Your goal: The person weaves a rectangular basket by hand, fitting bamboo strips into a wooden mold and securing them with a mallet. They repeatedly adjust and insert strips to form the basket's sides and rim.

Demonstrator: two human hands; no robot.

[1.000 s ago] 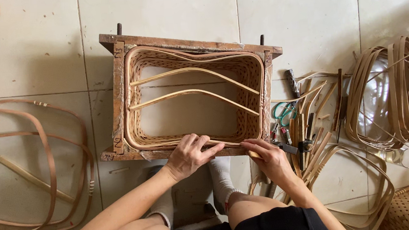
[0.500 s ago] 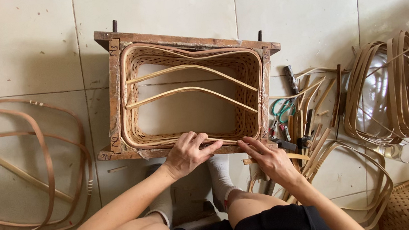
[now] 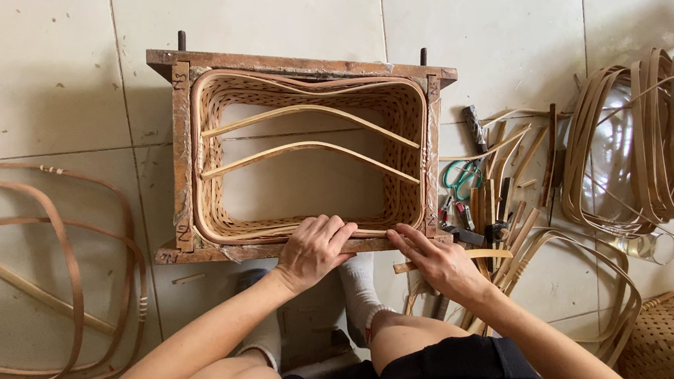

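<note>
At the near rim of the woven basket (image 3: 311, 167) in its wooden frame (image 3: 181, 154), left hand (image 3: 314, 252) has slid rightward, grip pressing the rim strip (image 3: 276, 237); right hand (image 3: 439, 263) still lies flat, fingers open, holding nothing.

Left hand (image 3: 312, 252) shifted slightly right along near rim of woven basket (image 3: 310, 159), fingers spread further over the rim strip, right hand (image 3: 438, 262) drew left and closer to it, wooden frame (image 3: 180, 158) sat marginally higher in frame.
</note>
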